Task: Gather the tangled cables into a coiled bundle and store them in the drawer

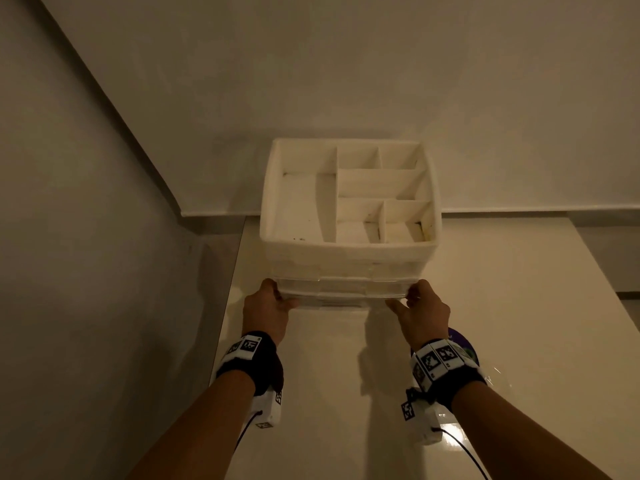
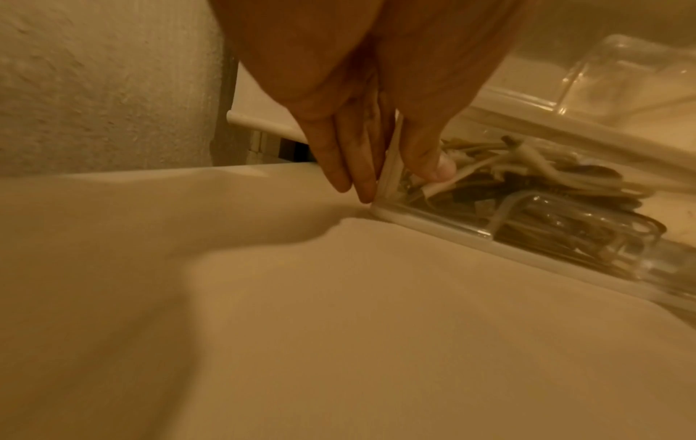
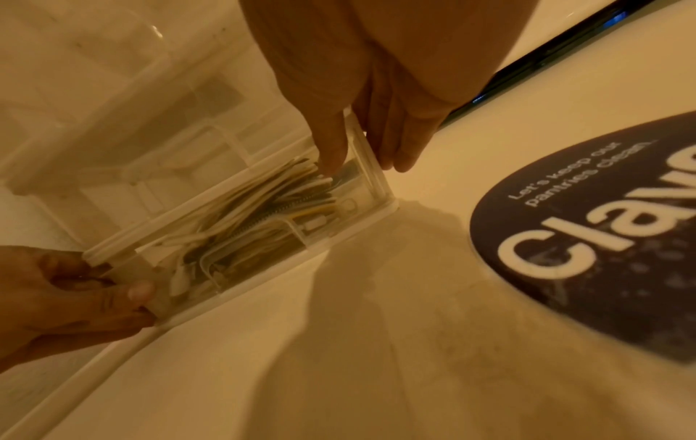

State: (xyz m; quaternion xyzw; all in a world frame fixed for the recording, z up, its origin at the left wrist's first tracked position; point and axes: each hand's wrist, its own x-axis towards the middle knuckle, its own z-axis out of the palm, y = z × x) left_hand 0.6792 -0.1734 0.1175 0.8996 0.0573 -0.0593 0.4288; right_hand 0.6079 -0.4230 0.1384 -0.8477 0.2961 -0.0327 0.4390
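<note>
A white desktop organiser (image 1: 346, 252) with open top compartments stands on the table. Its clear bottom drawer (image 1: 341, 295) sticks out a little at the front. My left hand (image 1: 273, 301) pinches the drawer's left front corner, and my right hand (image 1: 412, 301) pinches the right front corner. In the left wrist view my left hand (image 2: 395, 178) has its thumb on the drawer (image 2: 433, 227) front and its fingers on the side. A bundle of white and dark cables (image 2: 527, 190) lies inside. In the right wrist view my right hand (image 3: 367, 160) clasps the drawer (image 3: 350, 235) corner beside the cables (image 3: 256, 220).
The organiser stands at the back of a glossy cream table (image 1: 502, 306), close to the wall. A dark round sticker (image 3: 602, 238) lies on the table under my right wrist. The table's left edge (image 1: 225, 323) drops off beside my left hand.
</note>
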